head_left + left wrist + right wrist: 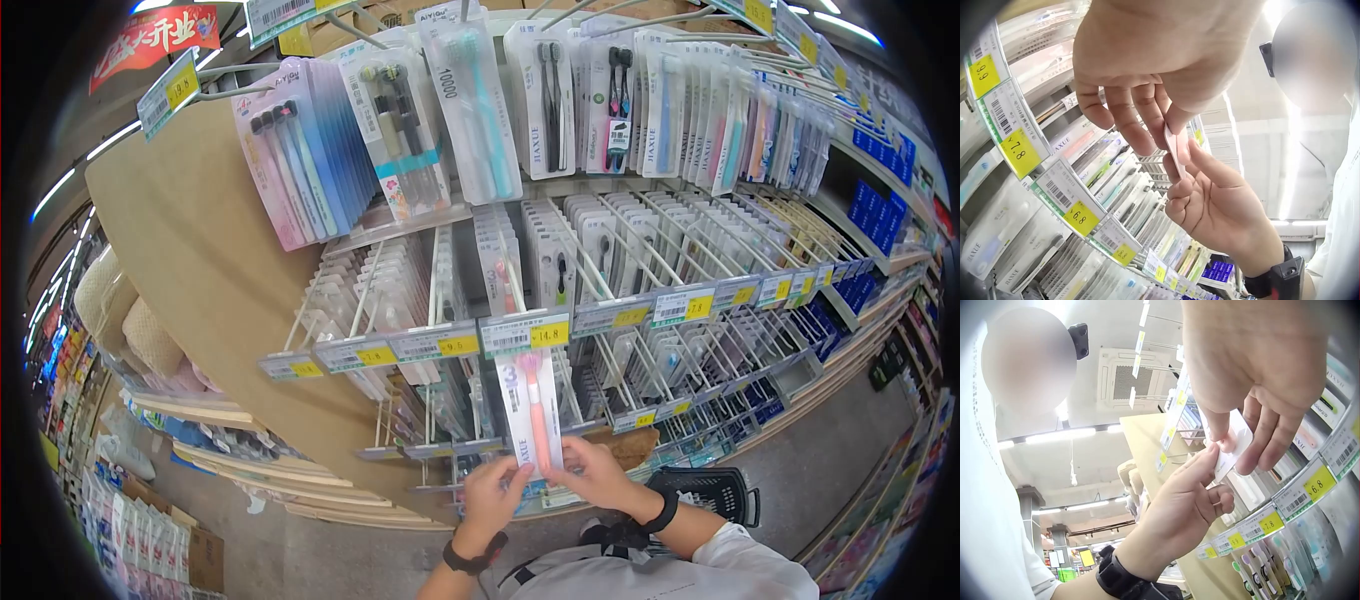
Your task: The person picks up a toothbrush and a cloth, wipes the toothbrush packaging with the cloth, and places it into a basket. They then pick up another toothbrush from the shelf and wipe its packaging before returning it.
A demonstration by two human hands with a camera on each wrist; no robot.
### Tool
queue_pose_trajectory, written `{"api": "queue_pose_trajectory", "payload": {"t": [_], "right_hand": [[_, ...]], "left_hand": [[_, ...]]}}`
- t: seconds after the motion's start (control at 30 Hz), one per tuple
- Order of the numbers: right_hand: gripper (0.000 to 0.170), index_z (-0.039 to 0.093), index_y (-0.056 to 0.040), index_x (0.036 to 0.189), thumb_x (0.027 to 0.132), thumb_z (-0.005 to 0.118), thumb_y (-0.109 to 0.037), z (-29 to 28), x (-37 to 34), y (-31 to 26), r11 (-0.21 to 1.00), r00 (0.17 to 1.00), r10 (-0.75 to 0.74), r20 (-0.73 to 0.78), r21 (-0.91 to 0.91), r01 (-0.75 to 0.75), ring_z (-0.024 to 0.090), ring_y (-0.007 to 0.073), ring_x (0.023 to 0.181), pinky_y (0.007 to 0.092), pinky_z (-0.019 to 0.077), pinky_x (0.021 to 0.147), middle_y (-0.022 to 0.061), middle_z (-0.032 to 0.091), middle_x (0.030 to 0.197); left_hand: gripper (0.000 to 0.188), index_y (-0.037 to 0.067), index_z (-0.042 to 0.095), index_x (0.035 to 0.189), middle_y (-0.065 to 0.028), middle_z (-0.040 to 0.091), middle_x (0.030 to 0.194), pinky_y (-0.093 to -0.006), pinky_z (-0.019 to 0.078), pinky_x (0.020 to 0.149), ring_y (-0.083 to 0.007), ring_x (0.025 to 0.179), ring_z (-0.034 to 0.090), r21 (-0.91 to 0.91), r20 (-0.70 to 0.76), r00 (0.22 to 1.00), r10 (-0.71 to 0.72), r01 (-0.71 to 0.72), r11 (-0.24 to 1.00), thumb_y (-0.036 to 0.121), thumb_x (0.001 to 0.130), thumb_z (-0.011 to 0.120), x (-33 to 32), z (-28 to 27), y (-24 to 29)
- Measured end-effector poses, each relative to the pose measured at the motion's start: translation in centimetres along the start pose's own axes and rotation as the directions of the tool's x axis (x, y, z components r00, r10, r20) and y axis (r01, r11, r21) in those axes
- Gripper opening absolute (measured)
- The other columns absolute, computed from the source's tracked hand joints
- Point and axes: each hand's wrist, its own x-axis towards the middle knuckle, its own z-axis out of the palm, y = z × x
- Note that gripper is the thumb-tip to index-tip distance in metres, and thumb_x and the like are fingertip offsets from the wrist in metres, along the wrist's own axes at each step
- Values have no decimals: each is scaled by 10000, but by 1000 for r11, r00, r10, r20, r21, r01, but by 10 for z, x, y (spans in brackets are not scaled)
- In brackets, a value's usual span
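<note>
So both hands are on the same thing here: the left hand (492, 497) pinches the lower left edge of a toothbrush pack (517, 418), and the right hand (598, 472) pinches its lower right edge. Neither is really nearer, it's pretty much shared. The pack's long axis runs up and away from the fingers toward the rack, with the far end just under the 14.8 price tag (525, 335). Inside the pack there's a toothbrush (538, 425), peach handle end close to the hands, bristles at the far end. Past the hands, hooks hold rows of hanging packs (690, 225). There's also a black basket (752, 503) beyond the right wrist, something pale in it, can't tell what.
</note>
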Motion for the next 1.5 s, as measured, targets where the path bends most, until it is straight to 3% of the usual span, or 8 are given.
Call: {"api": "queue_pose_trajectory", "payload": {"t": [0.33,0.43,0.67,0.83,1.03,1.23,1.3,1.5], "right_hand": [[423,411,29,1255,905,605,-111,2,16,-3,957,999,54,-4,286,-50,626,110,767,255,512,657,104,662,977],[505,339,14,1316,903,602,-109,0,26,-5,973,995,57,-76,228,-39,623,111,702,253,509,624,111,667,930],[589,260,-59,1394,905,585,-105,-9,49,-16,978,983,-6,-181,202,43,617,115,625,250,471,554,120,664,827],[717,175,-103,1470,887,588,-162,-21,62,-9,985,991,-42,-129,-173,19,598,152,539,286,447,527,101,620,646],[756,175,-111,1473,856,592,-239,-24,76,-4,923,988,-60,-142,-386,1,589,265,517,337,456,526,133,630,663],[730,247,-48,1438,848,588,-308,-24,87,5,867,981,-109,-162,-499,14,596,293,535,374,461,523,129,595,632],[721,262,-36,1429,849,586,-315,-25,89,6,853,978,-128,-165,-521,24,595,299,536,380,461,524,126,587,623],[709,273,-39,1425,851,576,-324,-26,92,7,814,977,-126,-171,-582,3,614,320,571,396,479,549,131,605,643]], "left_hand": [[212,-4,643,1023,-98,658,761,-255,490,597,-124,641,626,-124,-83,995,-51,41,991,74,828,674,12,7,2],[287,-2,627,1095,-93,665,808,-245,491,594,-103,634,615,-246,-190,978,-82,33,969,70,822,681,17,11,7],[488,2,548,1256,-96,660,824,-226,456,539,-74,557,540,72,-134,987,94,-85,994,38,790,687,39,14,-2],[498,20,546,1267,-131,669,867,-235,452,521,-92,532,530,201,-116,985,129,-104,974,73,793,688,54,12,-4],[514,61,545,1280,-134,657,844,-257,446,514,-131,494,526,289,-101,989,110,-77,954,130,791,688,69,12,-13],[489,109,573,1260,-77,587,709,-291,457,526,-190,523,555,269,-135,986,94,-55,962,190,788,675,78,12,-18],[515,90,547,1283,-134,658,865,-260,453,523,-135,500,538,284,-104,990,96,-63,957,161,791,684,80,11,-20],[522,95,525,1305,-160,668,963,-261,482,554,-157,548,597,320,-55,998,41,-22,947,184,811,669,83,11,-25]]}}
